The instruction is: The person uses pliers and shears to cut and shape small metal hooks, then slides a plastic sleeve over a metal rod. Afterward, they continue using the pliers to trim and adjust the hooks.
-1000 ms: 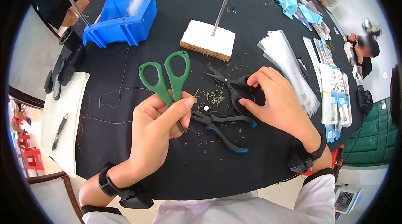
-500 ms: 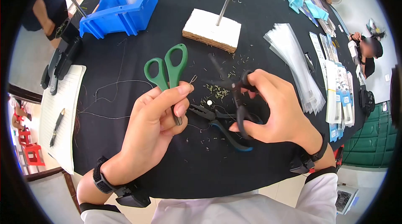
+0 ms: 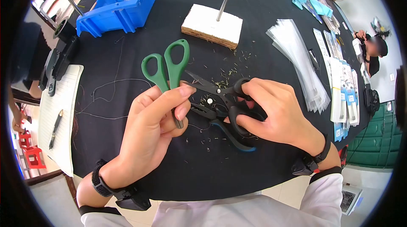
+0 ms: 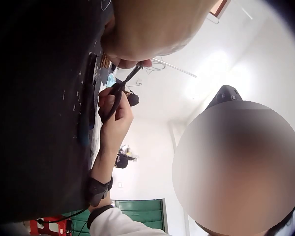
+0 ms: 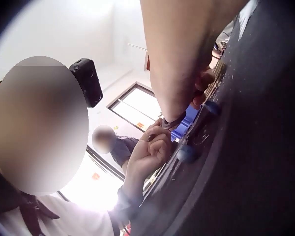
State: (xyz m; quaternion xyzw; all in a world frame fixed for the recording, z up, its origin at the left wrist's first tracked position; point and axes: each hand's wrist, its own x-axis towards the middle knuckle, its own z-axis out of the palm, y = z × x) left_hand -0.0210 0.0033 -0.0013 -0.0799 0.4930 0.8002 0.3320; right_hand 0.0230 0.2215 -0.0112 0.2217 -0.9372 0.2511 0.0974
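Observation:
My left hand [image 3: 154, 125] holds green-handled scissors [image 3: 174, 77], loops upward, their blades mostly hidden in the fingers and the tip showing below. At its thumb tip the pinched end of a thin line is mostly hidden. My right hand [image 3: 275, 108] grips black scissors [image 3: 224, 93] by their loops, blades parted and pointing at the left fingertips. The left wrist view also has the black scissors [image 4: 117, 96] reaching up to the left fingers. Pliers [image 3: 231, 135] with blue-tipped handles lie beneath the black scissors, beside a small white disc [image 3: 210, 101].
A blue bin [image 3: 121, 15] and a white block [image 3: 214, 23] bearing a metal rod stand farther back. Green clippings [image 3: 231, 73] litter the black cloth. Clear plastic sleeves [image 3: 296, 65] and packets [image 3: 343, 91] lie right; a notebook [image 3: 53, 146] with a pen lies left.
My right hand has picked the black scissors up off the table and brought their blades leftward to the left fingertips. The left hand keeps its hold on the green scissors.

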